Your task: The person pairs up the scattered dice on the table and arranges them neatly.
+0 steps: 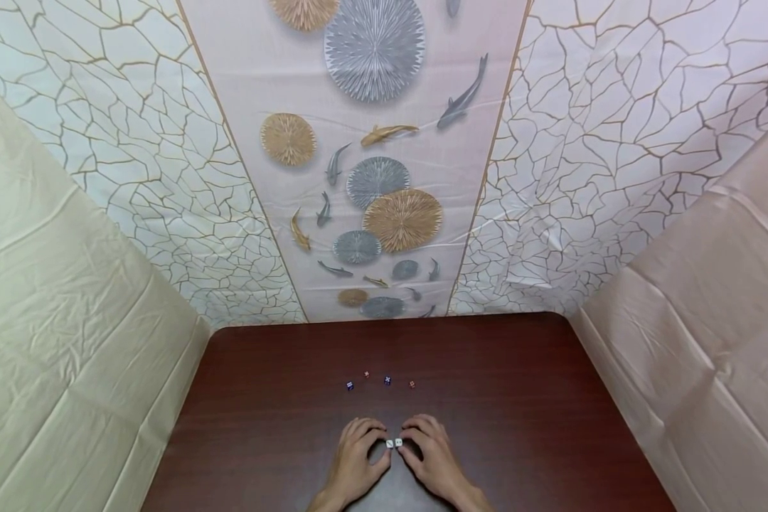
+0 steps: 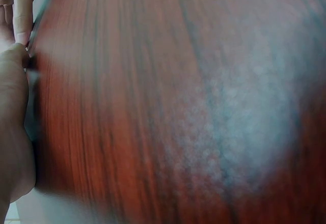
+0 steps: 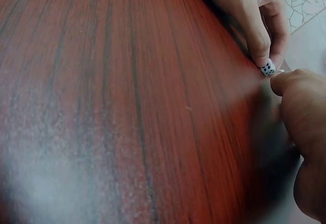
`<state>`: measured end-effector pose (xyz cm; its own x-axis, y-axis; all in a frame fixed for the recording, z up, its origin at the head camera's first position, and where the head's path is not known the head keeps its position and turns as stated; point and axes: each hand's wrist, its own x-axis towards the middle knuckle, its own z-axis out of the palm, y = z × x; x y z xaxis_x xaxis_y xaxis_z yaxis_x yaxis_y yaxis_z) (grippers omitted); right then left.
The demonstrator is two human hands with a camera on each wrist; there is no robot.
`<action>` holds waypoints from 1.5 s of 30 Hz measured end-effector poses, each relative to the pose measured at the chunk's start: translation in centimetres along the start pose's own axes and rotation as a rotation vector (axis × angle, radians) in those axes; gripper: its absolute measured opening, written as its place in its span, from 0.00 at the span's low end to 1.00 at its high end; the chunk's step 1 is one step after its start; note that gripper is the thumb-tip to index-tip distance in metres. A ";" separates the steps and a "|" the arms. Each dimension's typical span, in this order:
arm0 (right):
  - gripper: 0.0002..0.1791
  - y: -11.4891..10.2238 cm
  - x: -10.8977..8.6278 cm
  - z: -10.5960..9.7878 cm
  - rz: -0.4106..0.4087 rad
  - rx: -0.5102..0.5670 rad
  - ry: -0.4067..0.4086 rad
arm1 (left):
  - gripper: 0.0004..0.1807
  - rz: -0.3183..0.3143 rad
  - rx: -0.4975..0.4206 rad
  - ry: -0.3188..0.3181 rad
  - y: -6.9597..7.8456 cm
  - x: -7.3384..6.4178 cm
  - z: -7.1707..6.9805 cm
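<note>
Two small white dice with dark pips sit side by side on the dark wooden table point(image 1: 262, 412), near the middle. My left hand point(image 1: 356, 451) pinches the left white die point(image 1: 390, 444) between thumb and fingertip. From the other side, my right hand point(image 1: 432, 451) pinches the right white die point(image 1: 399, 442) in the same way. In the right wrist view the left die point(image 3: 268, 68) shows clearly, while the right thumb point(image 3: 293, 84) mostly covers the other one. The left wrist view shows mainly tabletop, with both hands at its left edge.
Beyond the hands lie two blue dice, one to the left point(image 1: 350, 385) and one near the middle point(image 1: 387, 380). Two small reddish dice, one farther back point(image 1: 367, 374) and one to the right point(image 1: 412, 384), lie near them. Patterned cloth point(image 1: 377, 178) hangs behind the table.
</note>
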<state>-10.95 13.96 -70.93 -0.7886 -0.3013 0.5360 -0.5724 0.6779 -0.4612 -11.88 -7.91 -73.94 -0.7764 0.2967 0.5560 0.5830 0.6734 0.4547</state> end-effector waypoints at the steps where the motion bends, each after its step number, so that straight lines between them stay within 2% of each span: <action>1: 0.14 0.0 0.0 0.1 -0.008 0.002 0.008 | 0.12 0.001 -0.002 0.002 0.0 0.0 0.0; 8: 0.16 0.0 0.0 0.3 -0.049 0.002 0.053 | 0.12 0.000 -0.002 0.011 0.1 0.1 0.0; 16: 0.16 -0.1 0.0 0.5 -0.046 -0.011 0.074 | 0.12 -0.002 -0.001 0.007 0.1 0.1 0.0; 28: 0.15 -0.1 -0.3 0.9 0.055 0.031 0.010 | 0.11 -0.013 -0.026 -0.011 0.0 0.1 -0.2; 40: 0.15 -0.1 -0.4 1.0 0.063 0.029 0.022 | 0.13 0.017 -0.010 0.015 -0.1 0.1 -0.1; 45: 0.15 -0.1 -0.5 1.0 0.061 0.028 0.026 | 0.12 0.005 -0.014 0.001 -0.2 0.1 -0.1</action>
<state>-10.77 13.35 -71.86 -0.8164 -0.2421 0.5242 -0.5298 0.6753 -0.5132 -12.04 -8.08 -73.92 -0.7735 0.2992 0.5588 0.5899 0.6624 0.4618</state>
